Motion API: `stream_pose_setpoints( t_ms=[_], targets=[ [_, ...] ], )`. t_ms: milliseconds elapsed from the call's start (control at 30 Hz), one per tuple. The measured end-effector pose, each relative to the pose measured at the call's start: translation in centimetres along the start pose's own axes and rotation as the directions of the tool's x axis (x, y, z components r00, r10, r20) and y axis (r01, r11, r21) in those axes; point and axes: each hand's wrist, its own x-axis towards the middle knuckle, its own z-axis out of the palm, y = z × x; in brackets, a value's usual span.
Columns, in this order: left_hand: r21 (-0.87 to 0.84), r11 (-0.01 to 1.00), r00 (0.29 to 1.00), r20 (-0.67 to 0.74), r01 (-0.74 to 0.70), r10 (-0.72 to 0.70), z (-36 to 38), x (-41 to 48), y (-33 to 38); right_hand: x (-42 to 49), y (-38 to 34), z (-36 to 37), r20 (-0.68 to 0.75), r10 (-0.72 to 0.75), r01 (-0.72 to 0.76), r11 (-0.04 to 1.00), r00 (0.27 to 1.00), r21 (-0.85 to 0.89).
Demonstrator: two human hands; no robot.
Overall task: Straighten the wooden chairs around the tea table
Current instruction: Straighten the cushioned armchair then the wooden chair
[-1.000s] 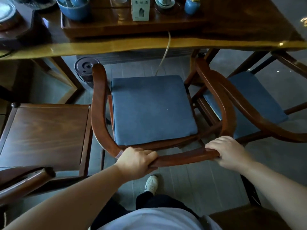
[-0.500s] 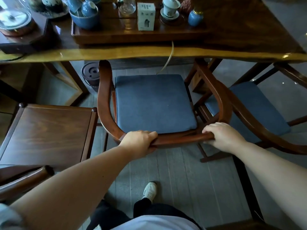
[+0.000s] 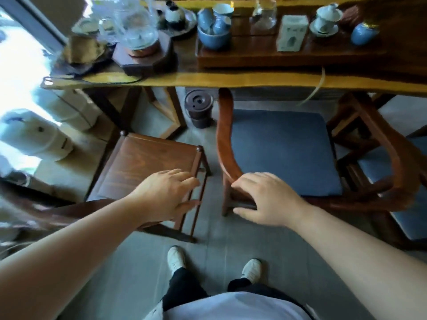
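Observation:
A wooden armchair (image 3: 225, 139) with a blue seat cushion (image 3: 282, 151) stands pushed in under the tea table (image 3: 231, 79). My right hand (image 3: 265, 199) is wrapped over the left rear corner of its curved back rail, fingers on top and thumb beneath. To its left stands a bare wooden chair (image 3: 147, 165) with no cushion; its dark curved back rail (image 3: 69, 211) runs under my left forearm. My left hand (image 3: 166, 195) hovers with spread fingers over that seat's right edge, holding nothing. A third chair (image 3: 392, 162) with a blue cushion sits at the right, its arm touching the middle chair.
A dark lidded pot (image 3: 198, 107) stands on the floor under the table between the two left chairs. The table carries a wooden tea tray (image 3: 254, 56) with blue and white teaware. White appliances (image 3: 34, 139) stand at the left. My feet (image 3: 176, 259) are on grey tiles.
The cushioned chair went forward under the table. My left hand let go of its back rail and moved left over the bare chair; my right hand slid to the rail's left corner. View turned left.

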Motion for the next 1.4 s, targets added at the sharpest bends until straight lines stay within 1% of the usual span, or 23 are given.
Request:
stream_pose_setpoints(
  t_ms=[67,133,233,300,433,533,600,667,833,1000,1200,1400],
  targets=[
    [-0.002,0.995,0.994,0.034,0.104,-0.103,-0.4,-4.8,-3.8,2.9,-4.0,1.6,0.008,-0.046,0.045,0.999,0.999,0.031],
    [-0.029,0.983,0.983,0.038,0.179,-0.178,-0.3,-9.4,-7.1,5.5,-7.3,3.1,0.037,-0.085,0.083,0.995,0.996,0.052],
    [-0.037,0.977,0.977,0.055,0.208,-0.206,0.4,-15.4,-11.1,9.4,-11.8,5.1,0.079,-0.127,0.121,0.990,0.989,0.074],
    [-0.020,0.972,0.970,0.073,0.232,-0.230,1.2,-18.4,-13.5,12.0,-14.5,6.4,0.122,-0.146,0.141,0.989,0.982,0.053],
    [0.024,0.963,0.956,0.114,0.269,-0.270,3.1,-22.2,-17.2,16.4,-18.9,8.5,0.276,-0.140,0.156,0.987,0.951,-0.036],
    [0.056,0.959,0.942,0.179,0.278,-0.284,4.5,-24.0,-19.1,18.5,-21.1,10.1,0.427,-0.088,0.140,0.986,0.900,-0.091],
    [0.086,0.954,0.926,0.231,0.287,-0.299,5.5,-24.7,-20.1,18.9,-21.9,11.2,0.509,-0.061,0.131,0.986,0.859,-0.102],
    [0.130,0.944,0.908,0.260,0.303,-0.328,6.3,-25.0,-21.1,19.1,-22.6,12.3,0.546,-0.056,0.123,0.989,0.836,-0.088],
    [0.182,0.918,0.878,0.276,0.352,-0.392,6.7,-24.1,-21.3,19.5,-23.2,12.4,0.543,0.005,0.086,0.986,0.840,-0.141],
    [0.150,0.925,0.894,0.243,0.350,-0.378,7.3,-23.5,-21.1,18.9,-22.4,12.0,0.506,0.035,0.076,0.977,0.862,-0.197],
    [0.118,0.933,0.916,0.180,0.341,-0.358,7.4,-19.7,-18.4,18.4,-18.5,9.8,0.495,0.108,0.024,0.967,0.862,-0.254],
    [0.132,0.928,0.906,0.206,0.349,-0.370,7.1,-16.7,-17.3,17.9,-15.9,8.6,0.474,0.129,-0.003,0.966,0.871,-0.259]
  ],
)
